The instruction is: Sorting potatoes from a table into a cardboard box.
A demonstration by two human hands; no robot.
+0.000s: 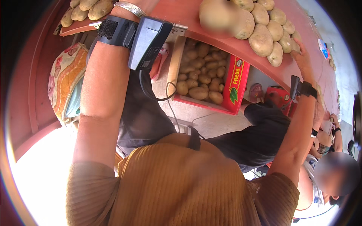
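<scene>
My right hand (302, 58) is at the right end of a pile of potatoes (261, 39) on the red tabletop (282, 69). Its thumb and fingers close around a potato (295, 46) at the pile's edge. My left hand (145, 3) reaches past the top edge of the picture; its fingers are cut off, so what they touch is hidden. A silver bracelet (130, 8) and a strapped black device (150, 42) are on that wrist. Left of it lies a smaller group of potatoes (100, 10). One big potato (215, 15) in the right pile looks partly blurred.
Under the table, a red cardboard box (236, 84) full of potatoes stands on the floor between my legs. A floral cloth bundle (69, 82) is at left. Another red box (278, 99) lies farther right. Co-workers sit on my right, one hand (335, 120) at the table. A cable (171, 107) hangs from my left wrist device.
</scene>
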